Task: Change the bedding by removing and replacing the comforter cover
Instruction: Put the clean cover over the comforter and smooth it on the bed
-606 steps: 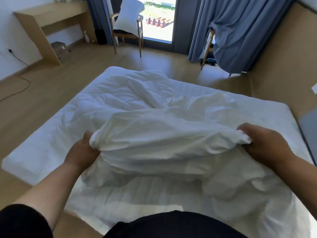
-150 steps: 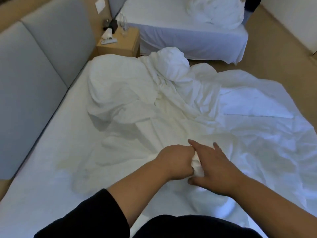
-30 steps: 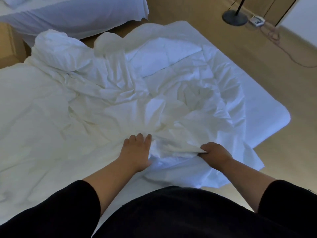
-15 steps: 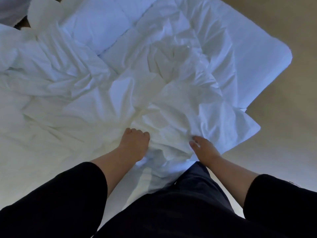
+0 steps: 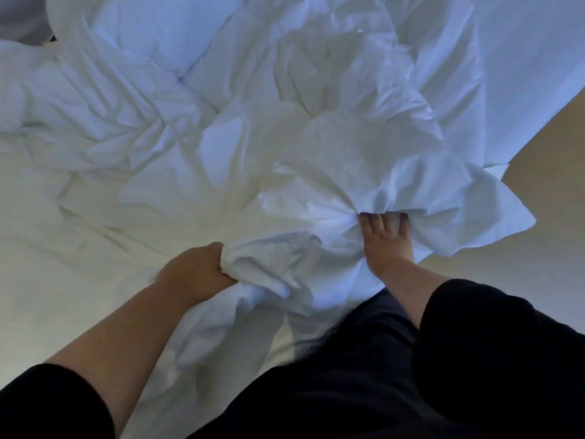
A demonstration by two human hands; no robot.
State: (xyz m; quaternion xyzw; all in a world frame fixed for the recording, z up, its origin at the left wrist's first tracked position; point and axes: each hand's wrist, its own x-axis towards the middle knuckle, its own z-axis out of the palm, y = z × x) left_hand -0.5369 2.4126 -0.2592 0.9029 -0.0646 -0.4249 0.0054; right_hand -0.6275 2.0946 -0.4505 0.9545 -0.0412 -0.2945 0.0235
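A person in black sleeves leans over a bed (image 5: 522, 74), both hands working into a rumpled white comforter cover (image 5: 253, 147). The left hand (image 5: 196, 269) is closed tight, its fingers (image 5: 218, 251) curled round a thick bunched fold of the cloth at the near edge of the bed. The right hand (image 5: 384, 240), just beside it to the right, has its fingers (image 5: 378, 221) pushed under a gathered ridge of the same cover, so only their bases show; whether they are curled on the cloth or lying straight beneath it cannot be told. The cover spreads away from both hands in heavy creases across most of the bed, with a loose corner hanging past the right hand over the tan floor (image 5: 538, 296). A smoother, quilted white layer shows at the top, beyond the wrinkles. The person's dark clothing fills the lower right. No label, brand or writing can be read on the fabric.
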